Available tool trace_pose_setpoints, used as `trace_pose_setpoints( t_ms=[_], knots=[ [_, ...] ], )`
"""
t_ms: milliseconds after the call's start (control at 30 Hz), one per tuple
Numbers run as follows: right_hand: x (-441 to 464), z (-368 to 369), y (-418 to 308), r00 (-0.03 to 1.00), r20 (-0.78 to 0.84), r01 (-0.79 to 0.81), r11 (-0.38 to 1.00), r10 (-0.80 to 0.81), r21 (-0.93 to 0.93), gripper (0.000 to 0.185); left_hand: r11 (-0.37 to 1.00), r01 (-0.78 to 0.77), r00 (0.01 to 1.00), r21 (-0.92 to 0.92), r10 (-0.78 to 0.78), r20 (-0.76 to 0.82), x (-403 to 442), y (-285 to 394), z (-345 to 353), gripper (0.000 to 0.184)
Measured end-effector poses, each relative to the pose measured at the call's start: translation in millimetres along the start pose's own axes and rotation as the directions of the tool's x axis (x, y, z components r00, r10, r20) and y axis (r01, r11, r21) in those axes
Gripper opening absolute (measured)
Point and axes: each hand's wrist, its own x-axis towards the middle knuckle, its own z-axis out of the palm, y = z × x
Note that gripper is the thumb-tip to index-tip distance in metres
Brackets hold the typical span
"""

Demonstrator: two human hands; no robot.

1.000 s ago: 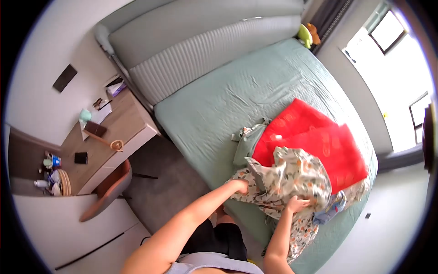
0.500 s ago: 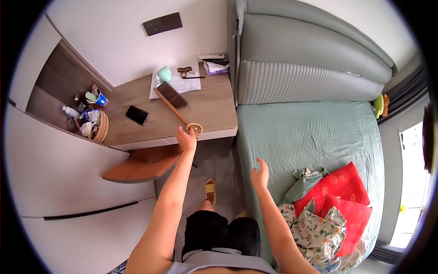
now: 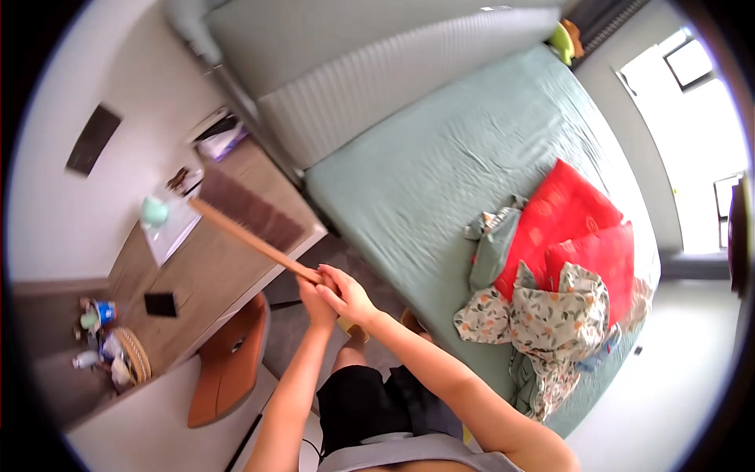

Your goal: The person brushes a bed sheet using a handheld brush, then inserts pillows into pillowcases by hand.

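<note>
A long brush (image 3: 255,242) with a wooden handle and dark bristles is held out over the desk edge, its bristles blurred by motion. My left hand (image 3: 318,305) is wrapped round the end of the handle. Against it, my right hand (image 3: 347,294) is closed on the handle too, the two hands touching. To the right on the bed lie red cushions (image 3: 562,214), a heap of floral cloth (image 3: 562,311) and a grey-green cloth (image 3: 494,250).
The desk (image 3: 200,295) at left bears a phone (image 3: 161,304), papers, a mint-green object (image 3: 154,211) and a basket (image 3: 134,354). An orange-brown chair (image 3: 228,362) stands by it. The bed (image 3: 393,197) with its grey headboard (image 3: 354,79) fills the right.
My hands have left the floral cloth and come together on the brush. The brush is now lifted off the desk. The view has turned toward the desk and partly back to the bed.
</note>
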Motion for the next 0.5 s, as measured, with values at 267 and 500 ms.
trace_pose_setpoints(
  t_ms=[267, 500],
  knots=[
    [-49, -230, 124, 0.556, -0.589, -0.29, 0.801, 0.586, 0.523, 0.021, 0.884, -0.402, 0.202, -0.24, 0.341, 0.918, -47, 21, 198, 0.054],
    [-58, -508, 246, 0.376, -0.546, -0.05, 0.605, 0.749, 0.795, 0.048, 0.956, -0.294, 0.565, 0.023, 0.154, 0.811, -53, -9, 292, 0.019]
  ],
)
